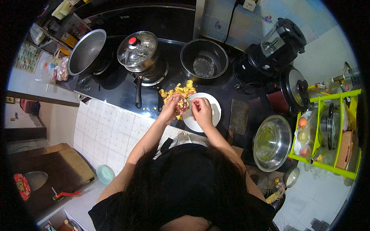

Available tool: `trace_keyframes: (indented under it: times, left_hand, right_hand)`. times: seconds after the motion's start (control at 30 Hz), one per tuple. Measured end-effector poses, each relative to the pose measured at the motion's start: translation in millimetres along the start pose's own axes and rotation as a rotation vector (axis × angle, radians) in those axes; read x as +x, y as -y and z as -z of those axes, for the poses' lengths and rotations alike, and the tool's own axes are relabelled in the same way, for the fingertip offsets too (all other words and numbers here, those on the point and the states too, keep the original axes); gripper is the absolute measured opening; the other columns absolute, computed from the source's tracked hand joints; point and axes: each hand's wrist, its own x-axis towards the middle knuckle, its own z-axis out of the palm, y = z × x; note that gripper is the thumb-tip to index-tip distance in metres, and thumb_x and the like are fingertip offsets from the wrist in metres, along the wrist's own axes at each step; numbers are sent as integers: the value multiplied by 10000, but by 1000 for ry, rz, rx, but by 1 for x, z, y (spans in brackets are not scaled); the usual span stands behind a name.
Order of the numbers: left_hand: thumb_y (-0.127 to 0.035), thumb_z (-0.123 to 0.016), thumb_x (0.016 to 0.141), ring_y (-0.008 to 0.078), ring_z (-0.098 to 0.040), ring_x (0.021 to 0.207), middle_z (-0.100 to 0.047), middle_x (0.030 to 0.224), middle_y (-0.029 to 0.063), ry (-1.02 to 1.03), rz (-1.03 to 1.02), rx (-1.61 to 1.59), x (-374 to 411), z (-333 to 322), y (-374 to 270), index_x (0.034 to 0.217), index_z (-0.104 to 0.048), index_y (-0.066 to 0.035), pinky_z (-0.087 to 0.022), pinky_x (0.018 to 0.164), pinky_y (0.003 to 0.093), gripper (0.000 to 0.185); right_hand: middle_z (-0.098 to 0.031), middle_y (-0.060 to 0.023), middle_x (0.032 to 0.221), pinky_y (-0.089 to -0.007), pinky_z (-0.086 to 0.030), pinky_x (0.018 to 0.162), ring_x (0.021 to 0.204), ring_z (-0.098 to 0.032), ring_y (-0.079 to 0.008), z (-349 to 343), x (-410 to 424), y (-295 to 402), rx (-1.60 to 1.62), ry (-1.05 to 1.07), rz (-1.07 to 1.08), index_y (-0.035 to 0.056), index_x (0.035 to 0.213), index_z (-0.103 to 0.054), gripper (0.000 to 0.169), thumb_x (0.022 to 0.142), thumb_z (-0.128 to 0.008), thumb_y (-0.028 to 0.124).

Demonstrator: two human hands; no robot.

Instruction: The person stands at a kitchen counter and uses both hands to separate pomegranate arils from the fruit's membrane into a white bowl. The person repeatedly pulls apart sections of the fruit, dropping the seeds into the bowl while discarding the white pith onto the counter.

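Observation:
A piece of opened pomegranate (181, 105) with red seeds and pale membrane is in my left hand (170, 109), over the left rim of a white plate (214, 111). My right hand (203, 112) is curled above the plate, its fingertips together beside the fruit. Red seeds show at those fingertips, and some lie just below them. Torn yellow pomegranate peel (177, 89) is heaped on the black counter behind and left of the plate. My hands hide part of the plate and of the heap.
Behind the plate stands a black pot (204, 62). A glass-lidded pan (138, 55) sits on the burner, its handle (138, 93) pointing toward me. Rightward are a cleaver (239, 115), a steel basin (272, 143), a rice cooker (284, 92), a blender (271, 49) and a green rack (317, 130).

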Motion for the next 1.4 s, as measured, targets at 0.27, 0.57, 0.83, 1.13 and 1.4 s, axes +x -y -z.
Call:
trace_keyframes:
  times: [0.27,0.57,0.83,1.13,1.4]
  left_hand:
    - [-311,-452,962,139,-572,926,-505,1073,24,63,35,156,7,-22,8,1199,-455,-143,-546,738,353,290]
    - [-201,-469,962,124,-565,941,-536,1057,49,182,27,272,25,-26,28,1201,-452,-109,-519,779,291,256]
    - [-148,-481,947,130,-545,1002,-522,1107,53,222,-56,248,18,-33,26,1240,-430,-97,-499,837,293,301]
    - [-198,-850,606,172,-498,1100,-487,1193,62,363,-399,519,8,-37,13,1283,-377,-60,-403,952,298,838]
    - [-229,-872,579,216,-439,1191,-448,1264,120,256,-629,870,2,-42,7,1318,-352,-34,-353,1013,341,924]
  right_hand:
    - [-587,-73,952,-339,-486,735,878,-588,-245,18,-13,-5,-77,-40,150,91,931,-674,166,766,-680,106]
    - [-566,-48,848,-369,-491,659,783,-594,-253,39,-17,-4,-300,-75,183,86,806,-585,111,739,-672,102]
    - [-571,-64,861,-381,-495,656,788,-592,-282,47,-25,-20,-420,-189,65,105,878,-591,140,751,-650,98]
    - [-577,-74,921,-313,-500,687,808,-607,-232,55,-24,11,44,-14,118,69,966,-648,180,787,-650,49]
    - [-577,-87,906,-305,-501,679,787,-615,-214,57,-23,7,73,94,-52,33,951,-600,168,791,-650,44]
